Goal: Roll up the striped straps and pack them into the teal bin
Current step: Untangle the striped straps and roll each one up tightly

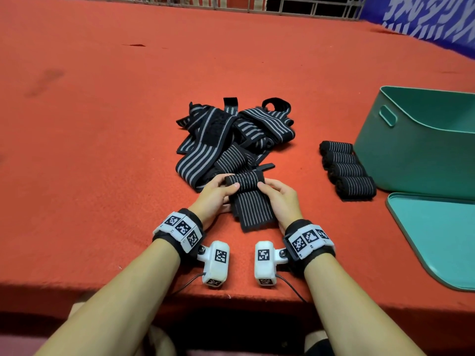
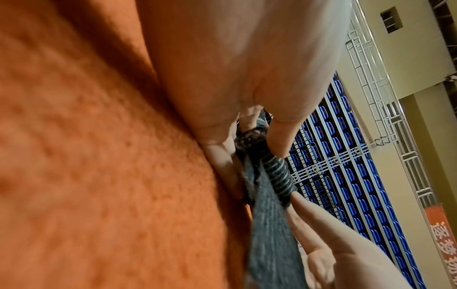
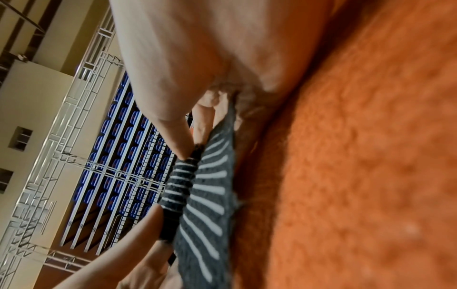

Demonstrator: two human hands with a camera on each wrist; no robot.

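We roll strap [image 1: 250,199] near pile [image 1: 231,140]; left hand [image 1: 216,195], right hand [image 1: 281,199] fingers clamp roll ends. Next: finish tail, set beside teal bin [image 1: 421,155].

A red carpeted surface [image 1: 108,129] carries everything. Near its middle lies a loose heap of black straps [image 1: 231,134] with grey stripes, tangled over one another. Toward the right edge stands a teal bin [image 1: 416,160], upright and open at the top. Four rolled straps [image 1: 347,169] lie side by side in a row, just beside the bin's left wall. Nearer the front right corner a flat teal lid [image 1: 437,232] lies on the surface, close to the bin. One half-rolled strap [image 1: 253,206] trails its flat end toward the front edge.
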